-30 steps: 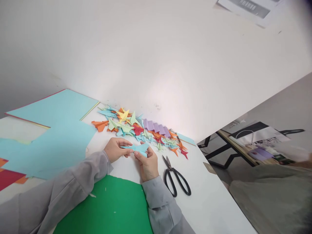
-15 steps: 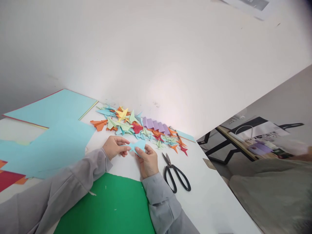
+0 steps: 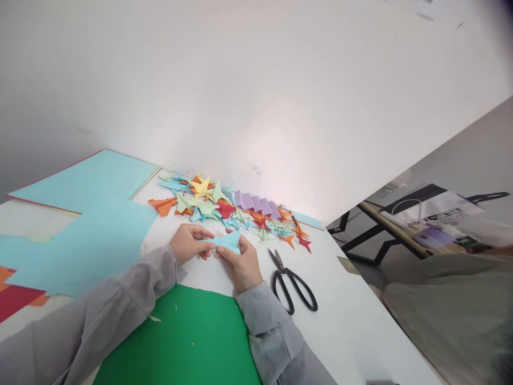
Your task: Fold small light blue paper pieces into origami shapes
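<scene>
Between my two hands is a small light blue folded paper plane (image 3: 229, 240), held just above the white table. My left hand (image 3: 191, 243) pinches its left end between thumb and fingers. On the other side, my right hand (image 3: 241, 263) grips the wider end, the thumb lying on top near the fold. Behind the hands lies a heap of small folded paper planes (image 3: 204, 206) in orange, yellow, green, blue and red. A purple pleated paper strip (image 3: 256, 204) rests among them. Black-handled scissors (image 3: 288, 278) lie to the right of my right hand, blades partly apart.
A green sheet (image 3: 180, 337) lies under my forearms. Light blue sheets (image 3: 100, 240) spread at the left, with red paper (image 3: 20, 300) at their edge. A white wall (image 3: 240, 96) rises behind the table. At the right, a person's sleeve (image 3: 449, 315) and a second table with a bag (image 3: 449, 208) show.
My right hand has shifted its grip, and the blue paper's wing is now raised, with a fold showing along its middle. My left hand keeps its pinch. The view has moved slightly.
</scene>
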The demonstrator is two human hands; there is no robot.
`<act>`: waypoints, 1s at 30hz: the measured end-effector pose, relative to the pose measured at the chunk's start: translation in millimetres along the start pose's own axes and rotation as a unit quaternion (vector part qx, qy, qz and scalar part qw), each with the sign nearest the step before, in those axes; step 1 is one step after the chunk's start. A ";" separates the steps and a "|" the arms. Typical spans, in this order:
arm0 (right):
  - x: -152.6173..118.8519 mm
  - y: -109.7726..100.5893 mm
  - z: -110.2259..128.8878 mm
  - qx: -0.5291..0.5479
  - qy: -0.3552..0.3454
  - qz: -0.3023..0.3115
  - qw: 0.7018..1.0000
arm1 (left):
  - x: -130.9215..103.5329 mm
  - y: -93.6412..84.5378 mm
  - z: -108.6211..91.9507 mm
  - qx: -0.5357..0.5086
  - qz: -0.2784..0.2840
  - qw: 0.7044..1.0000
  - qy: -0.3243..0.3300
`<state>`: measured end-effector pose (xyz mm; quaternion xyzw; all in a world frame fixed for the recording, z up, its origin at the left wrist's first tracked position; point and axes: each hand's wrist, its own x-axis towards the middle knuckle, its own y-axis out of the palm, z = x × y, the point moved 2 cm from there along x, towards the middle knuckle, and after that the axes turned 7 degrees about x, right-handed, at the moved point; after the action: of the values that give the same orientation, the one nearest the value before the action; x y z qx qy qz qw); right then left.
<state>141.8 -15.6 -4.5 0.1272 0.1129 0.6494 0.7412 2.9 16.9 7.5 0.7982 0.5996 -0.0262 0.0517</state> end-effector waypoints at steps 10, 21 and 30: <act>-1.1 2.2 2.1 0.032 -0.020 -0.032 0.999 | -0.6 2.1 -2.1 -0.023 -0.007 0.999 0.030; 1.5 -2.6 3.6 0.041 -0.021 0.001 0.999 | -0.6 -0.8 -1.5 0.017 0.049 0.998 0.032; 0.5 -1.5 0.9 0.039 -0.004 -0.034 0.999 | 0.7 2.7 0.7 -0.033 0.042 0.999 0.007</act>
<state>143.5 -15.3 -4.1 0.1546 0.1398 0.6184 0.7577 5.7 16.7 6.9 0.8208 0.5663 0.0018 0.0749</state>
